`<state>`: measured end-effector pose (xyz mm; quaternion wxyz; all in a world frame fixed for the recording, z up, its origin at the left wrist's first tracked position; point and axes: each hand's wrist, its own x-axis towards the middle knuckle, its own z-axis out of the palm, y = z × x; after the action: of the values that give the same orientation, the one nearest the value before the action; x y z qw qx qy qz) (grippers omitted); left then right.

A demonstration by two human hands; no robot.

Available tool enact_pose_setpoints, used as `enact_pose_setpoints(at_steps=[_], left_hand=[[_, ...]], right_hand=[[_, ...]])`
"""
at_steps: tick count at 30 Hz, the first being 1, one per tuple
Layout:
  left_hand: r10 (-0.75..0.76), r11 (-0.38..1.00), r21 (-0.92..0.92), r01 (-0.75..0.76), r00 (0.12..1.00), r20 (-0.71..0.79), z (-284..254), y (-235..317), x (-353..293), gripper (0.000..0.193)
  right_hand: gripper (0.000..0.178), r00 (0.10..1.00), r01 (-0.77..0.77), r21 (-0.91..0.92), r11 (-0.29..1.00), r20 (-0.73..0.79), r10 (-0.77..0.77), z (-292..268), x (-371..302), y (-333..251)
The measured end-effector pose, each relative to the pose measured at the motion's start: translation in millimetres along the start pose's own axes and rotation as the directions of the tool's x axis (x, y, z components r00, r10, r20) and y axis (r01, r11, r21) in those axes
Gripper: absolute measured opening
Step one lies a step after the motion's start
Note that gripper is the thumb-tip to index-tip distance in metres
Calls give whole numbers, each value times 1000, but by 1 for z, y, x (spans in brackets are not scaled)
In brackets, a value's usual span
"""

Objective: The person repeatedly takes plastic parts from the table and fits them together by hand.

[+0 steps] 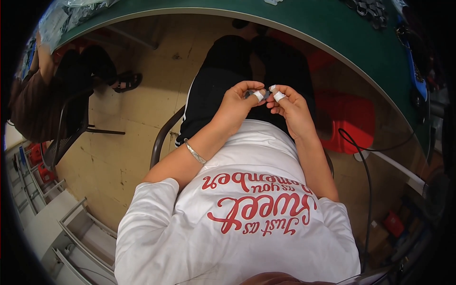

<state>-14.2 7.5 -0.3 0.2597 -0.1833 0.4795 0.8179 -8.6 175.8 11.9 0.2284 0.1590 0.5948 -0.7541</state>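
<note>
Nearest my camera: a dark brown rounded shape (289,279), cropped at the lower edge, unidentified; beyond it, the wearer's white shirt (256,164) with red lettering.

Hands: close together above the black trousers (216,76), in front of the table edge. I see the left hand (237,102) pinching a small grey piece (266,94) between thumb and fingers. The right hand (289,102) has its fingertips right at the piece; I cannot tell whether they grip it or merely touch. White wraps show on digits of both hands.

Progress: I judge the handwork on this piece to be under way and unfinished, since it is in the fingers, not set down. What is done on it is too small for me to read. A heap of dark pieces (374,12) lies on the green table (327,21); whether these are finished or waiting, I cannot tell.
</note>
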Motion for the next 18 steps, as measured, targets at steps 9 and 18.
enact_pose_setpoints(at_steps=[9, 18], left_hand=[[513, 445, 677, -586, 787, 344, 8, 4, -14, 37], [648, 203, 651, -731, 599, 471, 9, 12, -14, 39]], right_hand=[[23, 998, 35, 201, 979, -56, -25, -4, 3, 8], [24, 998, 67, 223, 972, -7, -68, 3, -1, -6]])
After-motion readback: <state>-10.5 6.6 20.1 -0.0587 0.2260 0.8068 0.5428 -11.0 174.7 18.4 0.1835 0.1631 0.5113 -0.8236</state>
